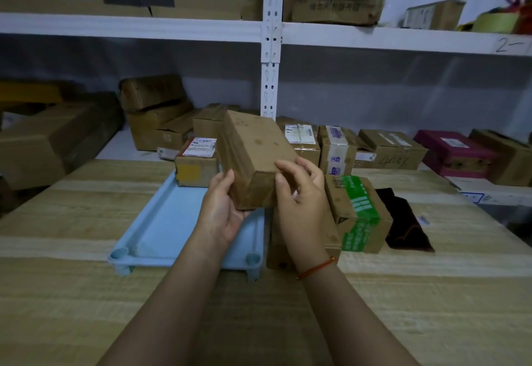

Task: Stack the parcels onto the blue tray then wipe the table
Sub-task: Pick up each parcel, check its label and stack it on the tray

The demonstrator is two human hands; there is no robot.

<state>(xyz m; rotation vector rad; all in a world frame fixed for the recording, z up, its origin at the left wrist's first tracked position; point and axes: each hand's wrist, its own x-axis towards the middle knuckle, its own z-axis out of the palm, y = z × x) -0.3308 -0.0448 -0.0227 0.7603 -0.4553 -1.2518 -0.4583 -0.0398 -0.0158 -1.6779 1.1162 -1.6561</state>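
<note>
Above the blue tray, both hands grip one plain brown parcel: left hand cupping its near end, right hand curled over its corner. At 11 o'clock, a labelled parcel sits on the tray; at 3 o'clock a green-taped parcel rests on the desk.

The tray is pale blue on a light wood-grain worktop. The held parcel is plain brown, another parcel carries green tape, and the cloth is dark maroon.
</note>
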